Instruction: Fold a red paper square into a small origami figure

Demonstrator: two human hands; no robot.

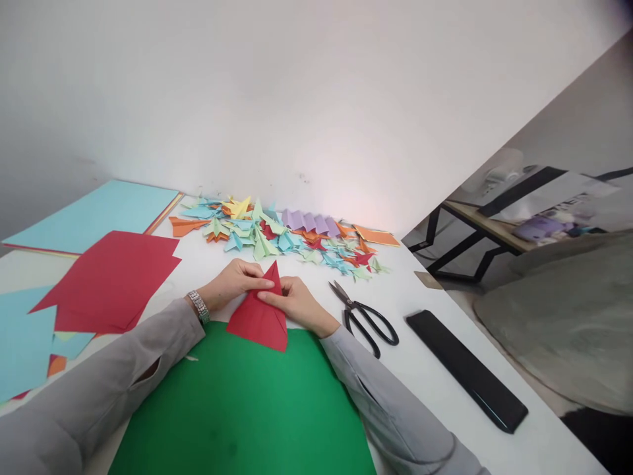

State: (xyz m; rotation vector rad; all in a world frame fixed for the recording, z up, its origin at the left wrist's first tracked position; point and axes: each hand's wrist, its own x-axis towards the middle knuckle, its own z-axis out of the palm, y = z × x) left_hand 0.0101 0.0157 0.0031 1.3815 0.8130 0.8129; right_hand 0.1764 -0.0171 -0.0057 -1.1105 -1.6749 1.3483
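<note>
Between my two hands is a red sheet of paper (pixel 262 328), folded to a point at its far end and wide at its near end. My left hand (pixel 236 282) pinches its left side, the thumb lying across the paper near the tip. From the right, my right hand (pixel 297 302) grips the other side, with its thumb pressed on the paper's face. The fingers beneath the paper are partly hidden. Under its near edge lies a large green sheet (pixel 247 402). Black-handled scissors (pixel 363 316) rest to the right of my right hand, blades partly apart.
Folded paper shapes (pixel 262 231) in many colours crowd the back of the white table (pixel 425 402). Red sheets (pixel 109 284) and light blue sheets (pixel 93 214) are stacked at left. A long black case (pixel 465 369) lies at right, near the table edge. Beyond stands a grey rounded seat (pixel 564 323).
</note>
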